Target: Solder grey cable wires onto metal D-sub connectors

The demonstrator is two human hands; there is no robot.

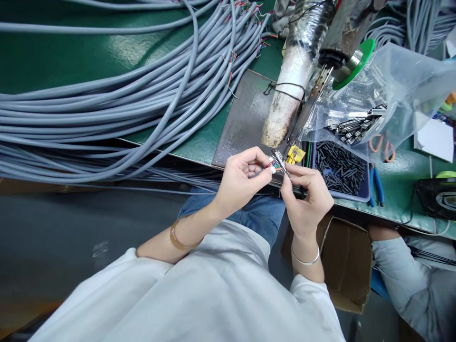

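Observation:
My left hand (242, 180) is pinched shut on the stripped end of a grey cable, whose coloured wires (272, 166) show at my fingertips. My right hand (306, 194) is closed on a small metal connector (281, 161) held against those wires. Both hands meet at the front edge of a green bench, just under the tip of a mounted soldering iron (309, 102). A yellow tag (295, 154) sits right beside the connector.
A big bundle of grey cables (124, 95) covers the bench's left half. A metal plate (245, 118) lies under the iron. A blue tray of black sleeves (340, 168), a plastic bag of connectors (370, 118) and blue pliers (375, 185) are at right. Another person's sleeve (402, 266) is lower right.

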